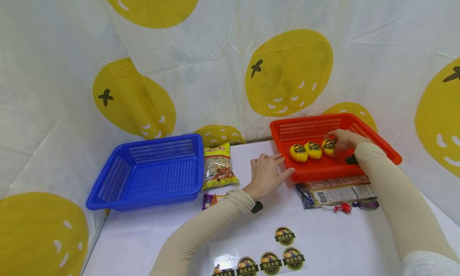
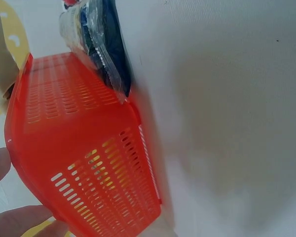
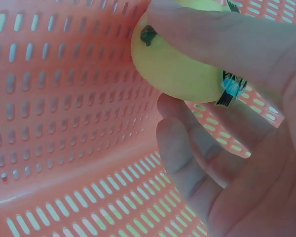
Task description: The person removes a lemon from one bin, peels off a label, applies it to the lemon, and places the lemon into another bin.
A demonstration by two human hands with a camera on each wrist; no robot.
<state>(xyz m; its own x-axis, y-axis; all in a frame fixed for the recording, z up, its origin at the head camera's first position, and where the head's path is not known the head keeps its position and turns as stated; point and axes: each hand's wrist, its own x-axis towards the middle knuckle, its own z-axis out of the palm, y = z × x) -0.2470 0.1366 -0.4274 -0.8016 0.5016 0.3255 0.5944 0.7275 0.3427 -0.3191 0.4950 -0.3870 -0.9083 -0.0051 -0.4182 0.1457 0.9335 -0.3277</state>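
Note:
Inside the red basket point(image 1: 316, 174), my right hand point(image 1: 345, 142) holds a yellow fruit point(image 3: 180, 69) between thumb and fingers. That fruit has a dark stem mark at one end and a black label on its side. To its left lie two more yellow fruits, a middle one point(image 1: 314, 150) and a left one point(image 1: 298, 153), each with a round dark sticker. My left hand point(image 1: 266, 173) is at the basket's left side, its fingers spread and touching the rim. In the left wrist view, fingertips point(image 2: 22, 219) show against the red rim.
A blue basket point(image 1: 143, 202) stands on the left, beside a yellow snack bag point(image 1: 218, 166) and small wrapped sweets point(image 1: 208, 201). Before the red basket lie flat packets point(image 1: 339, 195) and a red lollipop point(image 1: 345, 207). A sticker sheet point(image 1: 258, 244) with several round labels lies in front.

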